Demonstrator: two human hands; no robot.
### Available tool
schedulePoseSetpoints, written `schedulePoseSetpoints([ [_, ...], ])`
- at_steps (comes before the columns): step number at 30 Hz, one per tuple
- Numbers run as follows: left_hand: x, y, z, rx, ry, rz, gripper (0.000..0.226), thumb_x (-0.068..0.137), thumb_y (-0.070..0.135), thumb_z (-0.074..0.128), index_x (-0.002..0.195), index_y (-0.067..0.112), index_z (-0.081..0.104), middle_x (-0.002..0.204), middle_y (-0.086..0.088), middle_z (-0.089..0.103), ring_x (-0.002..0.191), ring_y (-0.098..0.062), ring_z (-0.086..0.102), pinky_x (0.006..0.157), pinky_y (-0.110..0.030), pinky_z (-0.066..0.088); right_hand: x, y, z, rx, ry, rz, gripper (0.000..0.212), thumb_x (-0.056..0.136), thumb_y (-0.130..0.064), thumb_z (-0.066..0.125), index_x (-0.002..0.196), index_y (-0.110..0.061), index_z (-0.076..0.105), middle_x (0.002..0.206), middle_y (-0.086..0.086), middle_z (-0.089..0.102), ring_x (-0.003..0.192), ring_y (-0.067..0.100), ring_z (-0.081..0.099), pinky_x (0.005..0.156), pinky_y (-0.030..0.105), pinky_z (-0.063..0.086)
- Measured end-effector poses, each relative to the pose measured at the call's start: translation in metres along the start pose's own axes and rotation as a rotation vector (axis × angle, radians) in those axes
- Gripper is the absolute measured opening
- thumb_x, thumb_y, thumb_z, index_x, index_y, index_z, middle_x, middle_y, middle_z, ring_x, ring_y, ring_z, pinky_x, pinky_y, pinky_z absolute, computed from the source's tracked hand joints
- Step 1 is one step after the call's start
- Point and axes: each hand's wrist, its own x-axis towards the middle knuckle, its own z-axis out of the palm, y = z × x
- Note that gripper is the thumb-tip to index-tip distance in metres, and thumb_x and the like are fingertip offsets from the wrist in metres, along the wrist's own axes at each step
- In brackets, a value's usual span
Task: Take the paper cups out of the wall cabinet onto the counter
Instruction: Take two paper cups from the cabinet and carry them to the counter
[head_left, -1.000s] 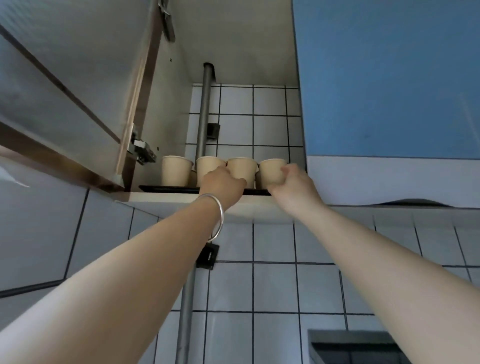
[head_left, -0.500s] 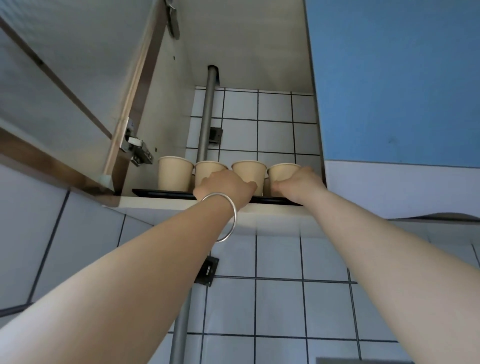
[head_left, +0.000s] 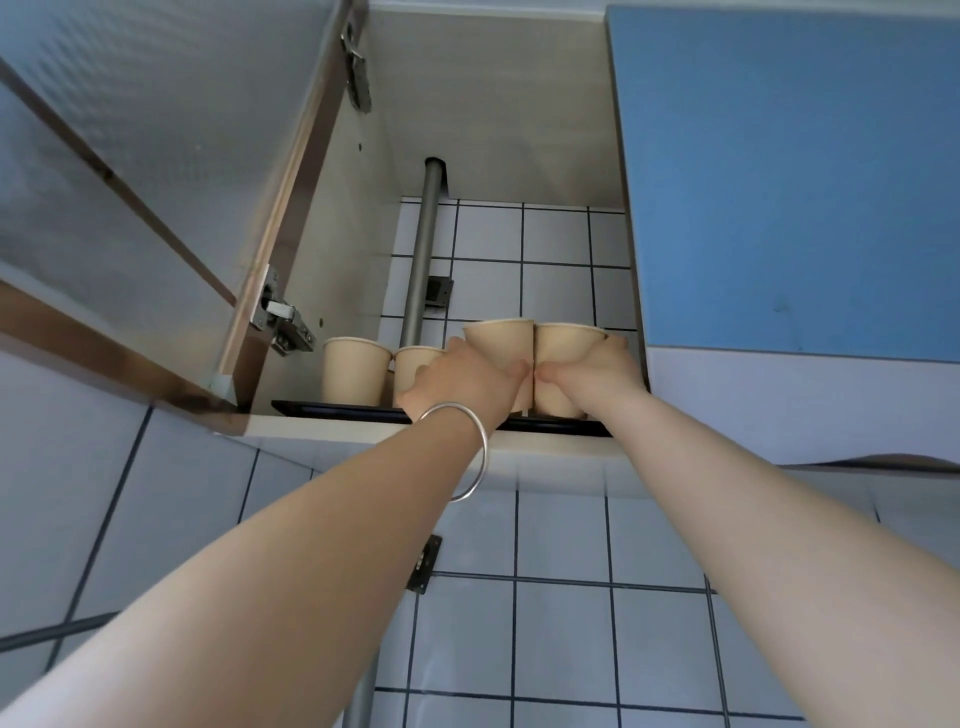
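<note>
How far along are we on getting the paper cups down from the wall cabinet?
Early. Done: the cabinet door is open. In hand: the left hand grips one cup and the right hand grips another cup, both apparently raised above the black tray. Left: two cups stand on the tray, untouched. The counter is out of view, so no cup can be confirmed as delivered.

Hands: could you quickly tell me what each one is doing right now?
Left hand: closed around a paper cup.
Right hand: closed around another paper cup.
</note>
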Motion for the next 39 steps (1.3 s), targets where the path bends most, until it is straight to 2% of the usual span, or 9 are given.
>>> schedulePoseSetpoints([
  [3,-0.007,0.005,-0.013,-0.133,0.015,0.018,0.078,0.072,0.071,0.051,0.121,0.011,0.043,0.099,-0.005,0.058,0.103,-0.029,0.059,0.079,-0.035,0.048,-0.008,-0.009,-0.007,0.126,0.019,-0.069,0.085,0.054,-0.044,0.076,0.126,-0.009,0.049,0.118,0.003,0.063,0.101,0.023,0.062,0.053,0.021,0.039],
  [7,-0.018,0.012,-0.030,-0.423,0.015,-0.027,0.091,0.060,0.073,0.063,0.125,0.013,0.043,0.115,-0.003,0.061,0.106,-0.026,0.059,0.091,-0.040,0.051,-0.030,-0.018,-0.022,0.227,0.033,-0.120,0.072,0.070,-0.035,0.074,0.129,-0.011,0.040,0.106,-0.002,0.052,0.095,0.020,0.054,0.069,0.026,0.042],
  [12,-0.059,0.003,-0.050,-0.637,0.011,-0.072,0.096,0.043,0.074,0.069,0.118,0.016,0.054,0.106,0.002,0.067,0.095,-0.017,0.065,0.085,-0.036,0.056,-0.081,-0.015,-0.028,0.489,-0.087,-0.092,0.083,0.053,-0.042,0.079,0.125,-0.015,0.049,0.111,0.002,0.066,0.097,0.020,0.064,0.070,0.029,0.053],
  [16,-0.121,-0.023,-0.062,-0.695,-0.012,-0.125,0.084,0.048,0.063,0.072,0.118,0.021,0.054,0.104,0.004,0.068,0.092,-0.012,0.067,0.078,-0.033,0.058,-0.143,0.008,-0.025,0.647,-0.194,-0.002,0.071,0.061,-0.033,0.082,0.121,-0.014,0.049,0.109,0.002,0.066,0.092,0.016,0.064,0.058,0.021,0.048],
  [21,-0.205,-0.057,-0.082,-0.704,-0.024,-0.236,0.077,0.050,0.058,0.071,0.115,0.019,0.055,0.103,0.000,0.070,0.092,-0.014,0.069,0.079,-0.034,0.058,-0.232,0.038,-0.018,0.828,-0.346,0.118,0.054,0.072,-0.024,0.078,0.116,-0.019,0.047,0.096,-0.006,0.065,0.079,0.003,0.062,0.045,0.007,0.045],
  [29,-0.347,-0.110,-0.140,-0.616,0.034,-0.502,0.045,0.073,0.031,0.074,0.110,0.013,0.058,0.096,-0.005,0.069,0.077,-0.012,0.066,0.054,-0.021,0.054,-0.372,0.057,-0.005,0.841,-0.568,0.262,0.052,0.054,-0.042,0.075,0.098,-0.030,0.050,0.094,-0.001,0.065,0.086,0.021,0.064,0.073,0.039,0.055],
  [34,-0.431,-0.133,-0.209,-0.485,0.193,-0.600,0.029,0.066,0.032,0.075,0.090,0.022,0.062,0.076,0.003,0.071,0.069,-0.014,0.065,0.061,-0.034,0.055,-0.457,0.028,0.001,0.880,-0.746,0.366,0.045,0.072,-0.031,0.077,0.107,-0.019,0.051,0.084,-0.006,0.059,0.073,0.012,0.057,0.059,0.026,0.044],
  [37,-0.484,-0.133,-0.272,-0.409,0.268,-0.597,0.049,0.055,0.046,0.073,0.097,0.021,0.065,0.091,-0.009,0.072,0.080,-0.019,0.067,0.070,-0.038,0.056,-0.520,0.000,0.000,0.905,-0.890,0.403,0.042,0.075,-0.023,0.075,0.107,-0.019,0.049,0.083,-0.006,0.057,0.069,0.007,0.055,0.051,0.018,0.045],
  [39,-0.523,-0.132,-0.317,-0.355,0.371,-0.616,0.042,0.058,0.043,0.073,0.092,0.020,0.067,0.089,-0.014,0.072,0.079,-0.023,0.067,0.070,-0.039,0.055,-0.566,-0.024,-0.010,0.969,-0.988,0.438,0.042,0.076,-0.015,0.074,0.109,-0.018,0.050,0.080,-0.007,0.059,0.065,0.007,0.059,0.044,0.011,0.045],
])
